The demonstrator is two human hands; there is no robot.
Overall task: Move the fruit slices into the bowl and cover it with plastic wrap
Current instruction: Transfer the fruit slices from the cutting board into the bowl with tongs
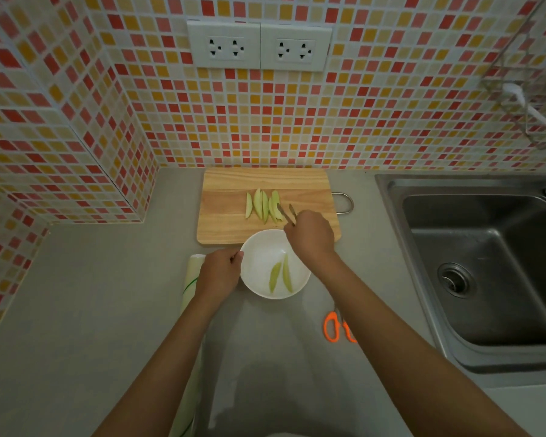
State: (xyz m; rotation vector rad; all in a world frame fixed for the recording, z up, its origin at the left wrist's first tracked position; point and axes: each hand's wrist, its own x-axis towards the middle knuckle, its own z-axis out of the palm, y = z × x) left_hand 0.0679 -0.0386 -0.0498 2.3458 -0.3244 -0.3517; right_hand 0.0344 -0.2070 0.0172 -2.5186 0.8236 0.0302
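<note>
Several pale green fruit slices point(263, 205) lie in a row on the wooden cutting board point(227, 216). Just in front of the board stands a white bowl point(259, 260) with two slices point(281, 274) in it. My right hand point(311, 234) holds metal tongs point(287, 213), whose tips reach the rightmost slice on the board. My left hand point(219, 272) grips the bowl's left rim. A roll of plastic wrap point(192, 279) lies on the counter left of the bowl, partly hidden under my left arm.
Orange-handled scissors point(336, 327) lie on the grey counter right of the bowl, partly under my right arm. A steel sink point(486, 263) fills the right side. The tiled wall with sockets rises right behind the board.
</note>
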